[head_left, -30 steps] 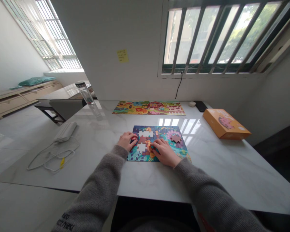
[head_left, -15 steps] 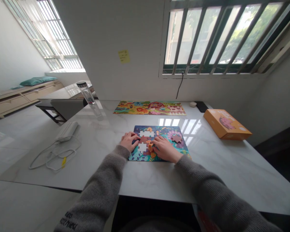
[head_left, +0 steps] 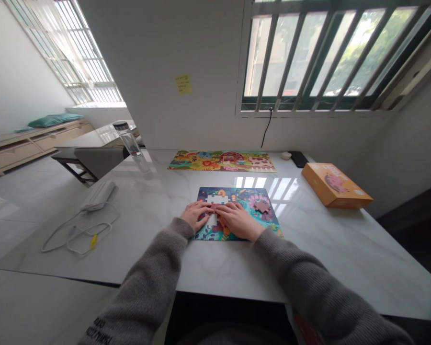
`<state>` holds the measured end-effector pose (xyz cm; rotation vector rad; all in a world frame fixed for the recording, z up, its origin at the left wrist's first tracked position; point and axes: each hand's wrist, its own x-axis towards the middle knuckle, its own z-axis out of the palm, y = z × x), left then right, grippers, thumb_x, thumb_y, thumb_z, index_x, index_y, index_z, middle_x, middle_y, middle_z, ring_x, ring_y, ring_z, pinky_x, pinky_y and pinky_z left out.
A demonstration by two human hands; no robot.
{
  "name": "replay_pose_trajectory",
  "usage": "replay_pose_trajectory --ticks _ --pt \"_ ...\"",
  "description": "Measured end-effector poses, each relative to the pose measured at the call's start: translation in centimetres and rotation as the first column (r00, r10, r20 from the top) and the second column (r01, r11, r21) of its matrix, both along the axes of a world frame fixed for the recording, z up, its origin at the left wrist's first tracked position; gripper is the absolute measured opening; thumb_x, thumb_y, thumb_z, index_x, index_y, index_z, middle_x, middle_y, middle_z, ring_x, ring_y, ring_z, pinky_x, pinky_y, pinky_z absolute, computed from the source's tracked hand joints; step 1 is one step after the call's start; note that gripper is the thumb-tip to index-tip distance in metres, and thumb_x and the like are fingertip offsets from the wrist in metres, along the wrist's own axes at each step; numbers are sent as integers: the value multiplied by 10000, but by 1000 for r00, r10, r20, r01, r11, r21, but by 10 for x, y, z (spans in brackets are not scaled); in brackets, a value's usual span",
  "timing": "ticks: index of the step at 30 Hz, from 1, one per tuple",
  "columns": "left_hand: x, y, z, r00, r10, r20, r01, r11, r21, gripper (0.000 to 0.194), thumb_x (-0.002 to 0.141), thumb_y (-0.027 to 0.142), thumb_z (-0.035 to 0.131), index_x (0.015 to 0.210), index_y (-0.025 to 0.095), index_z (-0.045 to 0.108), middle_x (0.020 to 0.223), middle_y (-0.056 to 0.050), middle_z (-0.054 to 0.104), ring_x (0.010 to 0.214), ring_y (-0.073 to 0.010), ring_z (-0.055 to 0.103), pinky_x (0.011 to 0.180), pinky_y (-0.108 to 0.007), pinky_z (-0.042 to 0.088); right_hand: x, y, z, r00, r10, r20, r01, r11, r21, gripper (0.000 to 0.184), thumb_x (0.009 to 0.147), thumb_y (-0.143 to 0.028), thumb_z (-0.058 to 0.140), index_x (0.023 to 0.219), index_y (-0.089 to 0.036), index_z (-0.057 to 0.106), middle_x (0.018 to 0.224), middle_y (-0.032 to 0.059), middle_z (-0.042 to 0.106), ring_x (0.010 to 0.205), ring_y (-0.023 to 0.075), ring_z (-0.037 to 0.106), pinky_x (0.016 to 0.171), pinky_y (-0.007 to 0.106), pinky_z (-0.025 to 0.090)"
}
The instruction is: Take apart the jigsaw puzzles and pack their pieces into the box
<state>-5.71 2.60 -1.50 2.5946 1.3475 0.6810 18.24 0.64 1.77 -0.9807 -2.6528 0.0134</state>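
Left hand [head_left: 197, 215] and right hand [head_left: 239, 221], fingers outstretched, are resting on the puzzle [head_left: 247, 194], a brown piece [head_left: 262, 206] lying to their right.

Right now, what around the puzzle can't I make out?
All in the head view:
- Part of the puzzle: hidden under the left hand and right hand.
- Whether either hand grips a piece: the fingers cover that spot.
- Puzzle picture beneath the loose brown cardboard: covered by it.
- Writing on the yellow note: too small.
- Right sleeve: cut off by the bottom edge.
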Motion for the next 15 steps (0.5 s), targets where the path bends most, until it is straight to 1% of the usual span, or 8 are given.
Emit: replay_pose_trajectory --ticks 4,7,10,12,15 --pt "1 0 1 1000 -16 16 16 1000 3 287 872 259 558 1130 271 683 1281 -29 644 1193 -253 551 1055 -453 398 3 -3 1 998 17 -62 -19 999 -26 378 1007 -246 436 1376 -242 519 1372 83 574 1215 258 480 1027 450 395" --pt "1 -1 3 999 -15 49 15 1000 7 276 869 260 557 1113 265 686 1263 -35 654 1179 -247 565 1048 -445 410 20 -2 6 989 -12 -144 6 999 -42 334 978 -208 475 1298 -227 569 1250 88 622 1155 248 515 997 412 428" --pt "1 0 4 997 -17 79 16 1000 7 271 871 263 548 1102 249 689 1239 -46 664 1162 -247 581 1040 -444 422 54 5 11 965 -135 -227 131 991 -30 276 973 -218 469 1215 -208 602 1122 95 632 1055 250 552 946 400 450" --pt "1 0 4 996 -23 92 22 1000 10 264 874 267 544 1092 243 691 1223 -53 669 1150 -246 590 1033 -437 431 81 10 12 932 -250 -263 252 967 -26 264 970 -217 455 1180 -206 614 1077 96 617 1016 251 560 925 398 454" --pt "1 0 5 994 -26 110 24 1000 19 253 876 263 540 1075 237 693 1204 -61 675 1132 -244 600 1021 -428 443 115 13 7 897 -384 -218 385 922 -42 305 940 -296 516 1207 -185 611 1022 103 581 997 265 558 909 391 455"
